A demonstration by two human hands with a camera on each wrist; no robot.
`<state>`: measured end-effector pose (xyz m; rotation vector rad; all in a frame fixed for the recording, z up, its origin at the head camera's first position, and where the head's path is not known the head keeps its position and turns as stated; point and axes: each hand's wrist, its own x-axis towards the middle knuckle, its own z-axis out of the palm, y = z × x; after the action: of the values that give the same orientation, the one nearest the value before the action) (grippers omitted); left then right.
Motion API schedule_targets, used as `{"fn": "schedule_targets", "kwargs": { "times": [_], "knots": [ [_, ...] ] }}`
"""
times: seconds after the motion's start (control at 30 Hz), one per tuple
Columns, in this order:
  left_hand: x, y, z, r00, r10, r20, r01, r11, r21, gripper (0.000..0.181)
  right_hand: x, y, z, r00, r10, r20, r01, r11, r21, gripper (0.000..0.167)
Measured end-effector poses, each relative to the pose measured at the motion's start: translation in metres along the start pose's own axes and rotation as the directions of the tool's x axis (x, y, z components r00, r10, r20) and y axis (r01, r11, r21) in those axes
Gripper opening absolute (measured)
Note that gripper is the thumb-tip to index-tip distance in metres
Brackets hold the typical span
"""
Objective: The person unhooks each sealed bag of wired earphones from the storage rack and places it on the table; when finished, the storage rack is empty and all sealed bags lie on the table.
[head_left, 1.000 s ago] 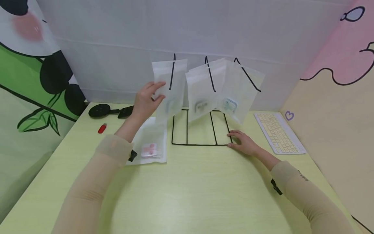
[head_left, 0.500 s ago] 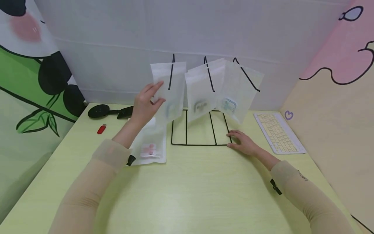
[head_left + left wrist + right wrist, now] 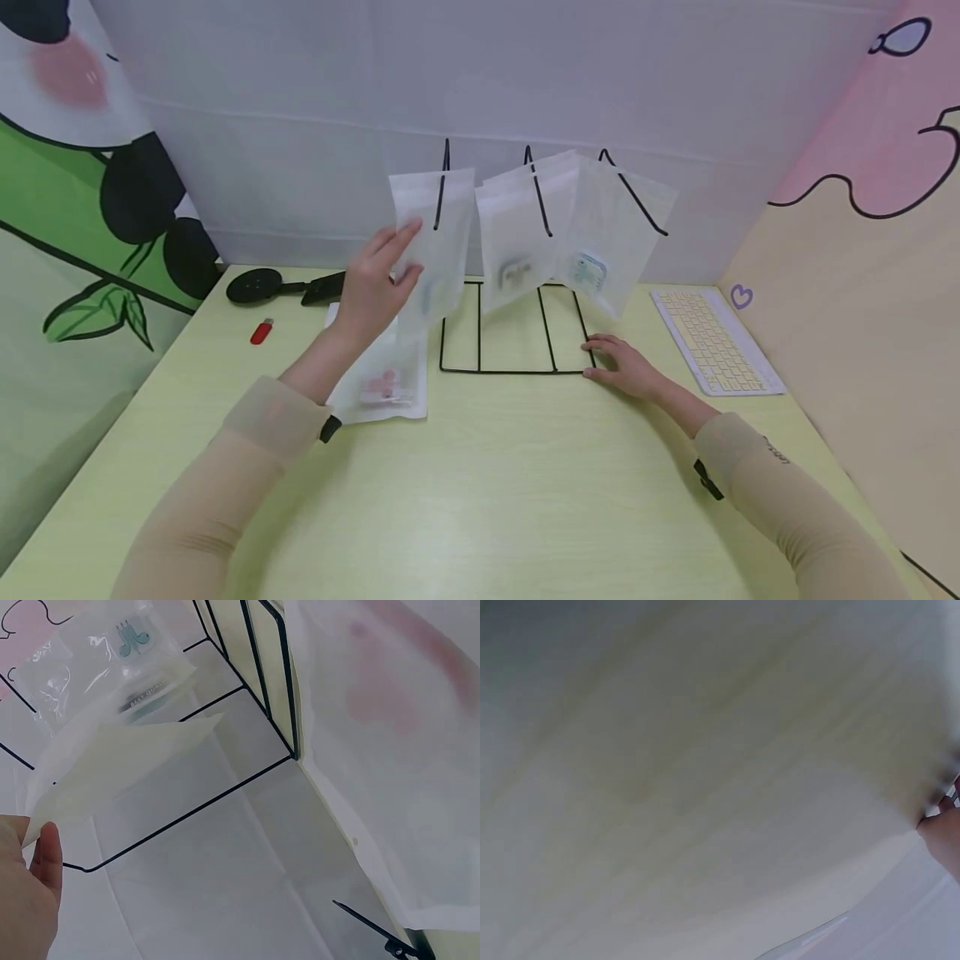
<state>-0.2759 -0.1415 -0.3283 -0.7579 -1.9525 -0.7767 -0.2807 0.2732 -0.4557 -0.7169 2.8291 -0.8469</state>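
Three translucent white bags hang on the prongs of a black wire display rack point(image 3: 517, 372). At its left prong, my left hand point(image 3: 375, 283) holds the left edge of the left bag point(image 3: 442, 250), which carries a faint bluish item. The left wrist view shows the fingertips at the edge of that bag point(image 3: 112, 754). The middle bag point(image 3: 517, 225) holds a dark grey item, and the right bag point(image 3: 630, 225) a blue-green one. My right hand point(image 3: 622, 367) grips the front right corner of the rack's base. The right wrist view shows mostly blurred tabletop.
Another white bag point(image 3: 386, 358) with a pink item lies left of the rack, partly behind my left arm. Farther left are a black ladle-like utensil point(image 3: 258, 286) and a red USB stick point(image 3: 262, 332). A white keyboard point(image 3: 716, 342) lies at right. A curtain stands behind.
The left bag's top edge has slid down a little along its prong, and my left hand has dropped slightly with it. My right hand stays at the rack's corner.
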Motion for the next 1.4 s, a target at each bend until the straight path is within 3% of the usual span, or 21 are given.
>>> {"fn": "schedule_targets", "kwargs": {
  "times": [0.3,0.63,1.4],
  "knots": [
    [-0.013,0.009,-0.008,1.0,-0.008,-0.021,0.009,1.0,0.016,0.052,-0.001,0.0,0.005,1.0,-0.005,0.008,0.005,1.0,-0.001,0.052],
    [-0.023,0.022,-0.022,1.0,-0.03,0.009,0.03,0.999,0.027,0.051,0.0,-0.004,0.006,1.0,-0.009,0.018,0.009,1.0,-0.012,0.052],
    [-0.03,0.048,-0.037,0.998,-0.062,-0.004,0.062,0.998,-0.027,0.051,-0.001,-0.001,0.001,1.0,0.015,0.014,-0.015,1.0,-0.015,0.053]
  ]
}}
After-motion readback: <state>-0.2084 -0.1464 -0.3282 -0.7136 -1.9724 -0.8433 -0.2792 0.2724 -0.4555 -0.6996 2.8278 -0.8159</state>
